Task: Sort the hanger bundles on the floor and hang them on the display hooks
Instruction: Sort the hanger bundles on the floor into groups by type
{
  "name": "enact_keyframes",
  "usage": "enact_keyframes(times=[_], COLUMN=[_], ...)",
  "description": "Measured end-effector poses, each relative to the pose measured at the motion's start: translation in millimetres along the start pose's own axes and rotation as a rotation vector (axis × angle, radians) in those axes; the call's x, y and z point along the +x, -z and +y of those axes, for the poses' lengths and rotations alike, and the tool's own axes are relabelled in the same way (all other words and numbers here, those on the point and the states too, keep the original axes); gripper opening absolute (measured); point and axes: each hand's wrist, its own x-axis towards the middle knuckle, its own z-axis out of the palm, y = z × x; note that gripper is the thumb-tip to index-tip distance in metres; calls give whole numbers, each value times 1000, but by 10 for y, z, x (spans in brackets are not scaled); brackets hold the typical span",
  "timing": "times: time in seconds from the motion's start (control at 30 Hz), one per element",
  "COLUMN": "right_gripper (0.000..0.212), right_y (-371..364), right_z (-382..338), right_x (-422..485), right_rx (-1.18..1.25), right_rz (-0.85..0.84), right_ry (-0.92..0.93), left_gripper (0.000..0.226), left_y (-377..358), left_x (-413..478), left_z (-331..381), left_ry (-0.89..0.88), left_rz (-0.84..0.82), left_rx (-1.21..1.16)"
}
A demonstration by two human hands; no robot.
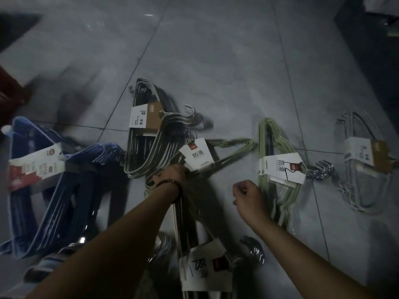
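Left hand (172, 175) clamped on olive-green wire hanger bundle (228, 144) just ahead, likely pulling it clear of neighbours for sorting. Right hand (248, 197) curled; grasp indeterminate.

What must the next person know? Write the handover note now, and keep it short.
Left hand: grips the thin green hanger bundle with a white tag, which lies on the grey tiled floor.
Right hand: fingers curled, nothing seen in them, beside the second green hanger bundle.
Also on the floor: blue plastic hanger bundles at left, silver wire hanger bundle in the centre, pale grey hanger bundle at right, and another white-tagged bundle nearest.
Done: nothing seen hung; the display hooks are out of view.
Left: finish sorting, then hang every bundle.
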Motion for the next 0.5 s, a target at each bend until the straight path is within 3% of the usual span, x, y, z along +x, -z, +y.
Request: enact_keyframes(times=[0.1, 0.2, 0.33, 0.4, 0.5], right_gripper=[12, 15, 9, 23, 52], right_y=[-20, -31, 102, 306, 811], right_z=[24, -38, -232, -354, -552], right_x=[47, 28, -73, -86, -127], right_rx=[47, 165, 352, 562, 963], right_rz=[-19, -20, -42, -30, 18], right_ry=[-42, -48, -19, -62, -91], left_gripper=[21, 17, 21, 29, 23], left_y=[172, 284, 378, 370, 341], left_x=[-76, -192, -488, -649, -779], left_z=[-7, -80, -81, -27, 14], left_ry=[-48, -100, -280, -362, -550], left_rz=[137, 242, 191, 210, 338], left_rx=[-9, -187, -497, -502, -345])
